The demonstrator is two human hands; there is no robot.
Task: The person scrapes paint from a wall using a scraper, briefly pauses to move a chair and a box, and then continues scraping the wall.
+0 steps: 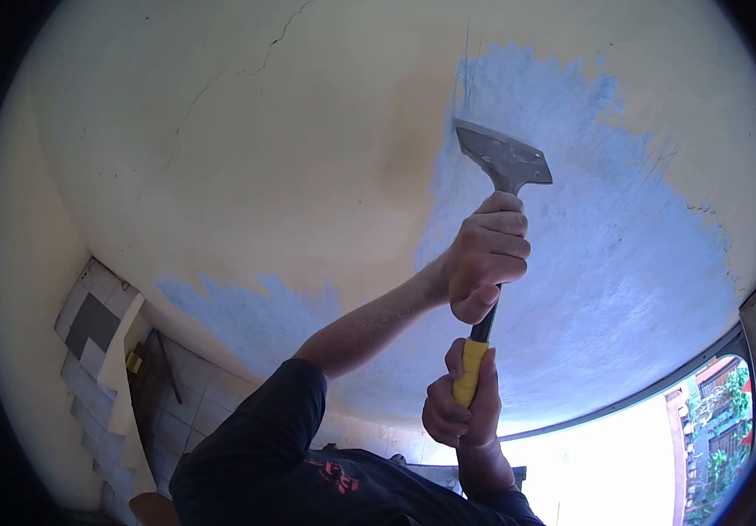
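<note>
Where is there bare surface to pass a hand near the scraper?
Free: the cream paint left of the scraper blade and the left hand; the blue patch right of the handle, up to the window frame. Crowded: the handle, where the right hand grips the yellow end.

Scraper (502, 158) against ceiling (264, 175), seemingly; left hand (488, 254) above right hand (461, 403) on handle (483, 331).

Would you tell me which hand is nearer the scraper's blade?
Left. The left hand grips the scraper just below its blade; the right hand holds the yellow handle farther down.
</note>
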